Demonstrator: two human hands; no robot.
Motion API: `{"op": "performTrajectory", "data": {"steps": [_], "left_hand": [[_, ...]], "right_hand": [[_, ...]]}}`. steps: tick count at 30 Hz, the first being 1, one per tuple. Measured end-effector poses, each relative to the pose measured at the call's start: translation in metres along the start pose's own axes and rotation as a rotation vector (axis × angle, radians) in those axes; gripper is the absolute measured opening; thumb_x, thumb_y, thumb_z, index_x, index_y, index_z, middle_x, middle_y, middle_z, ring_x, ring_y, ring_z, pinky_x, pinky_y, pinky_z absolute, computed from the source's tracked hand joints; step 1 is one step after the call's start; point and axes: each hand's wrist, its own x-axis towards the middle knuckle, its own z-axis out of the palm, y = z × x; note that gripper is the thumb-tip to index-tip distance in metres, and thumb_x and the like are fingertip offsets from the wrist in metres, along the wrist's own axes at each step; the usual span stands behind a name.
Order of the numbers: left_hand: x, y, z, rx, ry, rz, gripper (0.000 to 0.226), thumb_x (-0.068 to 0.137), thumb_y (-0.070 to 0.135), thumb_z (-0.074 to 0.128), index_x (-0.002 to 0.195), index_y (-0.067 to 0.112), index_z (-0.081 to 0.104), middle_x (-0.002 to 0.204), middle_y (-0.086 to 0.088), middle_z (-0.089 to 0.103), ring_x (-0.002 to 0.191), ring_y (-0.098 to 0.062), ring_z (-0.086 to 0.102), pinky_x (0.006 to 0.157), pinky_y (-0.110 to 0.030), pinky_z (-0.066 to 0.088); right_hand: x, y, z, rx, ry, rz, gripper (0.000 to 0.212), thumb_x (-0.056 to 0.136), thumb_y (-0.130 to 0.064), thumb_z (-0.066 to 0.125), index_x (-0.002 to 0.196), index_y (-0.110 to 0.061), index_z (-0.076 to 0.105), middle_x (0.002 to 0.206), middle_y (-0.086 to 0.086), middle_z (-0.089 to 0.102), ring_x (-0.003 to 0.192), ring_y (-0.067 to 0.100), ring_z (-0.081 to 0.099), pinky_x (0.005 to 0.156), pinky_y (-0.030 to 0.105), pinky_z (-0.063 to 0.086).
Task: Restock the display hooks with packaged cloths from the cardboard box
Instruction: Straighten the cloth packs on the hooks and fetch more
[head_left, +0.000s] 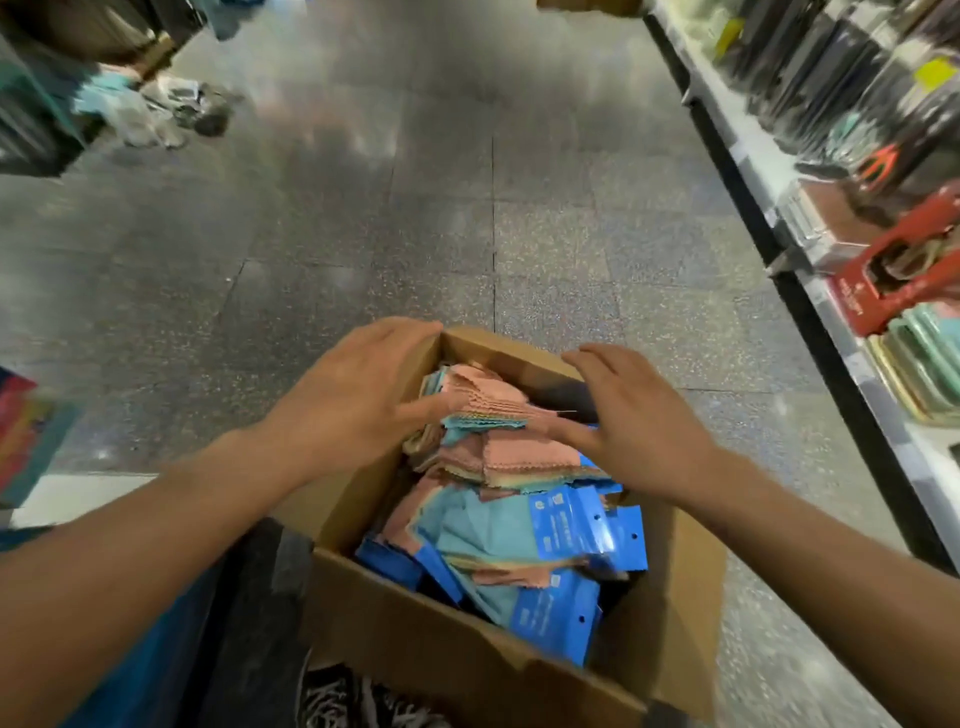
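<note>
Down on floor, cardboard box (415, 639) sits full of packaged cloths (519, 525). Spread wide, left hand (358, 384) and right hand (634, 415) touch top pile (519, 447), holding nothing. No hooks seen. Job looks barely begun.

The speckled floor (363, 234) is carrying the open cardboard box (441, 649) near us; a blurred heap (156, 111) (contents unclear) is lying far left.

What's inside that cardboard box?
Packaged cloths, pink and teal with blue header cards, fill the cardboard box. The left hand and right hand cover part of the far pile; lower layers are hidden.
</note>
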Motion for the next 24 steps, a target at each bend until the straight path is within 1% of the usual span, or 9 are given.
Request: {"op": "performTrajectory", "data": {"steps": [2, 4, 8, 11, 14, 17, 20, 22, 24], "left_hand": [[0.014, -0.007, 0.027, -0.015, -0.027, 0.029, 0.073, 0.087, 0.058, 0.064, 0.149, 0.031, 0.039, 0.15, 0.009, 0.043, 0.139, -0.011, 0.037, 0.11, -0.023, 0.026], [0.025, -0.011, 0.052, -0.019, -0.046, 0.034, 0.074, 0.085, 0.062, 0.063, 0.149, 0.033, 0.039, 0.15, 0.011, 0.043, 0.138, -0.011, 0.038, 0.109, -0.024, 0.028], [0.044, -0.014, 0.095, -0.041, -0.099, 0.078, 0.071, 0.084, 0.062, 0.062, 0.147, 0.04, 0.038, 0.148, 0.015, 0.044, 0.134, -0.006, 0.038, 0.1, -0.021, 0.03], [0.053, -0.018, 0.122, -0.036, -0.135, 0.104, 0.073, 0.086, 0.064, 0.061, 0.149, 0.037, 0.035, 0.151, 0.012, 0.042, 0.137, -0.011, 0.038, 0.106, -0.027, 0.034], [0.061, -0.026, 0.147, -0.046, -0.155, 0.085, 0.077, 0.086, 0.062, 0.062, 0.15, 0.028, 0.038, 0.152, 0.005, 0.043, 0.138, -0.013, 0.038, 0.11, -0.027, 0.03], [0.07, -0.033, 0.171, -0.079, -0.163, 0.101, 0.075, 0.084, 0.06, 0.064, 0.147, 0.025, 0.044, 0.148, 0.001, 0.049, 0.134, -0.015, 0.042, 0.106, -0.023, 0.029], [0.079, -0.038, 0.191, -0.089, -0.189, 0.097, 0.074, 0.083, 0.062, 0.061, 0.147, 0.027, 0.044, 0.145, 0.005, 0.049, 0.133, -0.014, 0.041, 0.099, -0.018, 0.026], [0.085, -0.042, 0.204, -0.094, -0.21, 0.086, 0.085, 0.077, 0.073, 0.05, 0.148, 0.025, 0.043, 0.148, 0.001, 0.047, 0.135, -0.016, 0.04, 0.106, -0.023, 0.029], [0.089, -0.047, 0.217, -0.114, -0.23, 0.07, 0.091, 0.075, 0.081, 0.043, 0.147, 0.025, 0.044, 0.148, -0.002, 0.049, 0.135, -0.02, 0.043, 0.111, -0.033, 0.034]], "right_hand": [[0.001, 0.02, 0.023, 0.025, 0.021, 0.05, 0.092, 0.076, -0.082, 0.036, 0.132, -0.011, 0.055, 0.131, 0.012, 0.058, 0.123, 0.033, 0.052, 0.105, 0.043, 0.041], [0.0, 0.039, 0.044, 0.034, -0.009, 0.127, 0.089, 0.078, -0.081, 0.041, 0.138, -0.015, 0.05, 0.138, 0.007, 0.053, 0.129, 0.028, 0.046, 0.107, 0.038, 0.037], [-0.006, 0.073, 0.086, 0.046, -0.078, 0.272, 0.092, 0.076, -0.083, 0.042, 0.141, -0.018, 0.047, 0.14, 0.005, 0.052, 0.131, 0.027, 0.044, 0.105, 0.04, 0.04], [-0.011, 0.09, 0.116, 0.043, -0.113, 0.325, 0.084, 0.08, -0.076, 0.053, 0.141, -0.018, 0.046, 0.141, 0.004, 0.051, 0.132, 0.026, 0.044, 0.104, 0.04, 0.041], [-0.016, 0.101, 0.144, 0.032, -0.148, 0.365, 0.086, 0.079, -0.077, 0.052, 0.142, -0.018, 0.045, 0.141, 0.003, 0.051, 0.131, 0.026, 0.045, 0.103, 0.041, 0.044], [-0.021, 0.11, 0.172, 0.041, -0.179, 0.416, 0.085, 0.078, -0.079, 0.048, 0.139, -0.02, 0.046, 0.135, 0.002, 0.054, 0.124, 0.026, 0.048, 0.097, 0.042, 0.047], [-0.023, 0.117, 0.198, 0.048, -0.184, 0.473, 0.081, 0.081, -0.078, 0.049, 0.138, -0.021, 0.045, 0.132, 0.002, 0.056, 0.122, 0.025, 0.051, 0.091, 0.039, 0.048], [-0.023, 0.123, 0.214, 0.066, -0.201, 0.55, 0.078, 0.081, -0.078, 0.05, 0.131, -0.019, 0.049, 0.123, 0.004, 0.061, 0.114, 0.027, 0.057, 0.083, 0.039, 0.049], [-0.024, 0.131, 0.234, 0.077, -0.254, 0.653, 0.076, 0.08, -0.081, 0.047, 0.117, -0.014, 0.054, 0.104, 0.005, 0.067, 0.101, 0.029, 0.063, 0.067, 0.037, 0.048]]}}
